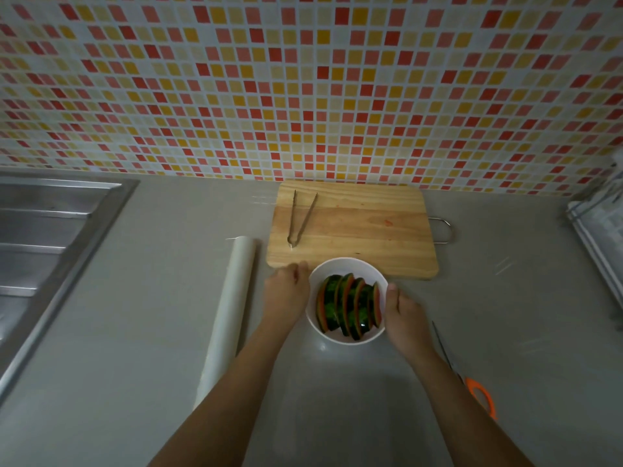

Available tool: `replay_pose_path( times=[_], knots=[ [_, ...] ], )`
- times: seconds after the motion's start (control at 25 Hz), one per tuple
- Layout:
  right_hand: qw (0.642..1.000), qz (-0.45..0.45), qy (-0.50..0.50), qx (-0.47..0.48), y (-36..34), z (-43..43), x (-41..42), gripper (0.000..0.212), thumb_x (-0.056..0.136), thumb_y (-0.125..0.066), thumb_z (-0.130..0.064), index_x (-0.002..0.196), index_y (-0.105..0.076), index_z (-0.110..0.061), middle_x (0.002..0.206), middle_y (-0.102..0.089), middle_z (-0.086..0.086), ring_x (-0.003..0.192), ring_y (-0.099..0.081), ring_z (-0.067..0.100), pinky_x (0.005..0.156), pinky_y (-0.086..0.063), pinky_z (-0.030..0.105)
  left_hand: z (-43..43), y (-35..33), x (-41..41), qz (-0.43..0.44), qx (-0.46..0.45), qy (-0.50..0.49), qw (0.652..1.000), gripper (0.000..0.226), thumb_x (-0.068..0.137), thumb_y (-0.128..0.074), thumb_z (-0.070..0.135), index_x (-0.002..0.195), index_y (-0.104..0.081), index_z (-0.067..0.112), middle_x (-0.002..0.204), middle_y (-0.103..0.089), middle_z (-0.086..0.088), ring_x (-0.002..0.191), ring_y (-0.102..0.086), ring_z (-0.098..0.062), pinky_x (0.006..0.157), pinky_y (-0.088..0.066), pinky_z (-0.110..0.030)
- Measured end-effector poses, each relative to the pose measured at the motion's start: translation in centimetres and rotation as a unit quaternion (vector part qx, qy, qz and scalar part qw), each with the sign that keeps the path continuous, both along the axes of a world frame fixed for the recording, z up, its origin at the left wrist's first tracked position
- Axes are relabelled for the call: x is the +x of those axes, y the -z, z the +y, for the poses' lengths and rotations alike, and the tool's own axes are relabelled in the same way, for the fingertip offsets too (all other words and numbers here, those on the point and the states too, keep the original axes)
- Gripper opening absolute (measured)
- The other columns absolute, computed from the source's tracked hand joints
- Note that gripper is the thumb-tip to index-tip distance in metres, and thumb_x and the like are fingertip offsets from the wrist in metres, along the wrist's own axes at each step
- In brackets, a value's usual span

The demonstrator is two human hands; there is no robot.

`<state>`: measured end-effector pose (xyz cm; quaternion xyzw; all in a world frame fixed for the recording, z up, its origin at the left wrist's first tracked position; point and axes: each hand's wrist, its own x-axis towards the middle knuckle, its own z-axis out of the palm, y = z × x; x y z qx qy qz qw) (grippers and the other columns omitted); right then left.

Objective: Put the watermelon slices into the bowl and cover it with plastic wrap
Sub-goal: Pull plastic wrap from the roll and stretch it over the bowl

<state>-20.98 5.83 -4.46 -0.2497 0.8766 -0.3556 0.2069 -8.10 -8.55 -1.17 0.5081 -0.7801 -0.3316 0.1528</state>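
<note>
A white bowl [344, 267] stands on the grey counter in front of the cutting board. Several watermelon slices [350, 306] lie in it, rind side up. My left hand [286, 291] rests against the bowl's left side and my right hand [404, 315] against its right side, so both cup the bowl. I cannot tell whether plastic wrap lies over the bowl. A long roll of plastic wrap [229, 308] lies on the counter to the left of my left arm.
A wooden cutting board [364, 230] with metal tongs [300, 219] on it sits behind the bowl. Scissors with orange handles [472, 382] lie to the right. A steel sink [43, 251] fills the left side, and a rack [600, 230] stands at the right edge.
</note>
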Motion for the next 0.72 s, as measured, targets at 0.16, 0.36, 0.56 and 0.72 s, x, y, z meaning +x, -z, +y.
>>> replay_pose_path(
  times=[0.16,0.36,0.56,0.72],
  knots=[
    [1.000,0.019,-0.005,0.000,-0.5,1.1,1.1,0.044,0.100,-0.026,-0.031,0.065,-0.049,-0.016,0.066,-0.054,0.007,0.065,-0.051,0.022,0.061,-0.031,0.028,4.0,-0.5,3.0,0.018,0.072,0.006,0.997,0.055,0.102,-0.035,0.034,0.078,-0.066,-0.003,0.080,-0.069,-0.019,0.079,-0.064,-0.031,0.065,-0.043,-0.032],
    [1.000,0.015,-0.016,-0.009,-0.6,3.9,3.9,0.050,0.100,-0.027,-0.030,0.053,-0.041,-0.025,0.051,-0.046,-0.008,0.054,-0.048,0.013,0.051,-0.031,0.028,6.6,-0.4,6.3,0.038,0.041,-0.019,0.998,0.054,0.101,-0.039,0.036,0.072,-0.068,0.000,0.070,-0.067,-0.015,0.069,-0.062,-0.027,0.060,-0.041,-0.029],
    [0.999,-0.003,-0.031,-0.001,-0.3,4.8,4.7,0.051,0.100,-0.026,-0.032,0.056,-0.047,-0.019,0.053,-0.049,-0.006,0.060,-0.054,0.019,0.050,-0.034,0.024,8.0,-0.7,7.4,0.043,0.059,-0.002,0.997,0.050,0.101,-0.040,0.033,0.056,-0.052,0.017,0.057,-0.055,0.001,0.063,-0.055,-0.021,0.052,-0.033,-0.026],
    [0.998,-0.004,-0.055,-0.002,-0.6,5.2,4.2,0.048,0.099,-0.024,-0.040,0.099,-0.065,-0.015,0.093,-0.068,0.013,0.095,-0.062,0.031,0.075,-0.039,0.030,2.6,-0.8,10.7,0.079,-0.031,-0.137,0.987,0.032,0.100,-0.042,0.023,0.084,-0.066,0.010,0.076,-0.068,-0.012,0.078,-0.065,-0.031,0.065,-0.044,-0.030]
  ],
)
